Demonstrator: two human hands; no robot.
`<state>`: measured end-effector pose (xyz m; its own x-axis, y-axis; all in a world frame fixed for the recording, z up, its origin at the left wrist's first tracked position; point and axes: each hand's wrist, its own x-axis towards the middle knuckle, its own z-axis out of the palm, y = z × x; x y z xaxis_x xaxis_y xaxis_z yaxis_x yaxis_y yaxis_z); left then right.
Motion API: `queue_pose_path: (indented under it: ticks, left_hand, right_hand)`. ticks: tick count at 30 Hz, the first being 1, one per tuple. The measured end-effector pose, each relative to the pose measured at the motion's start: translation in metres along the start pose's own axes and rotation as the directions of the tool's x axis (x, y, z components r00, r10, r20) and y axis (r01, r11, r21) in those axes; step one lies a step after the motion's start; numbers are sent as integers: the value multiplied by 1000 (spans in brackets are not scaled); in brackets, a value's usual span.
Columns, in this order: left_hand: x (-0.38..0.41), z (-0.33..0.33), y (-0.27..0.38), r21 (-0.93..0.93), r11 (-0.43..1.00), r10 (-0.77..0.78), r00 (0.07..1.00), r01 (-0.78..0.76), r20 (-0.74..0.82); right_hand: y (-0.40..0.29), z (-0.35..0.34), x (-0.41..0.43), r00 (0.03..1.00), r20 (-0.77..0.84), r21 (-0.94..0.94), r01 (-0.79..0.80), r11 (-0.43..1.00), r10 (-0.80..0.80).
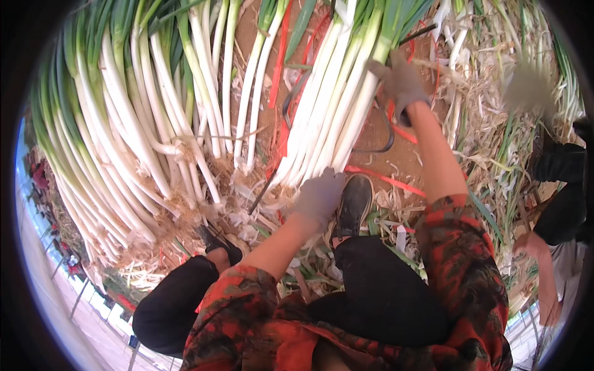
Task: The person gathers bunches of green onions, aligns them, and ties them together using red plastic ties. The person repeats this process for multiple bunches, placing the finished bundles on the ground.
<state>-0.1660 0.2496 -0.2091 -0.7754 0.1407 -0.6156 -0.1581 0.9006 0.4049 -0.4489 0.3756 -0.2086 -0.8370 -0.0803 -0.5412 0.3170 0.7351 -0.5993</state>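
A sheaf of large green onions (332, 99) lies in front of me, white shanks toward me and green leaves away. My left hand (320, 197), in a grey glove, touches the root ends. Its fingertips are at the bases of the right-hand stalks; whether they grip is unclear. Farther up, my gloved right hand (401, 81) is at the sheaf's right side, its thumb against the outermost stalk; its other fingers are hard to make out. Red plastic strapping (385, 180) runs beside and beyond the sheaf. A dark band (387, 139) curves out on the right.
A big pile of green onions (134, 106) with fibrous roots lies to the left. Peeled skins and leaf litter (482, 120) cover the ground on the right. My shoe (355, 204) stands close below the sheaf. Another person's hand (533, 246) shows at the right edge.
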Motion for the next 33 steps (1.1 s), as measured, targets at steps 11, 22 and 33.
queue_pose_path:
  ticks: [11,22,33]
  left_hand:
    - [10,-2,-11,47,994,103,994,-102,-25]
    - [-3,9,-25,-63,976,198,968,-209,-153]
    - [-62,-30,-22,-185,961,171,967,-206,-188]
  right_hand:
    - [-9,-12,19,986,-130,-185,78,980,-103]
    - [28,8,37,469,138,-588,748,309,-872]
    - [28,17,32,377,-131,-585,717,379,-917]
